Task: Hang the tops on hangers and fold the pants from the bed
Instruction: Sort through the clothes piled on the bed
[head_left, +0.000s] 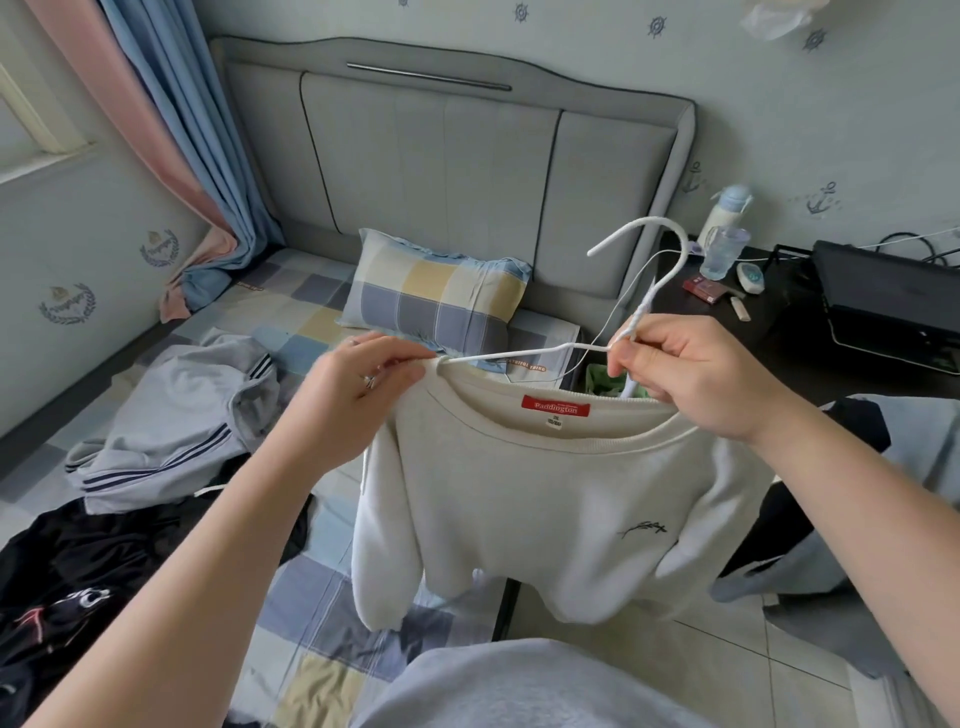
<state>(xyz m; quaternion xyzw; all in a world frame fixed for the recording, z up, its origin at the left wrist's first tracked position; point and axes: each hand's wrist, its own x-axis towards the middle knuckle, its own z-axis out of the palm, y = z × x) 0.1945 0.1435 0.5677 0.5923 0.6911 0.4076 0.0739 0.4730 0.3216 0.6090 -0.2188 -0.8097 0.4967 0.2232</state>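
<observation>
Cream sweatshirt (545, 493): held in the air over the right edge of the bed (322, 592), collar open, red label showing.
White wire hanger (519, 356): one arm reaches the sweatshirt's left shoulder, hook up.
Left grip (358, 395): fingers curled, pinching shoulder fabric at the hanger's arm end.
Right grip (696, 384): pinching the hanger's neck at the collar.
Grey striped garment (171, 421), black garment (78, 561): crumpled on the bed near its left edge.
Checked pillow (431, 296): at the headboard.

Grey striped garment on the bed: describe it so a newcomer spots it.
Find the grey padded headboard, then the checked pillow below it. Left of that pillow, on the checked sheet, lies a crumpled light grey garment beside black clothes. Only it carries dark navy stripes.
</observation>
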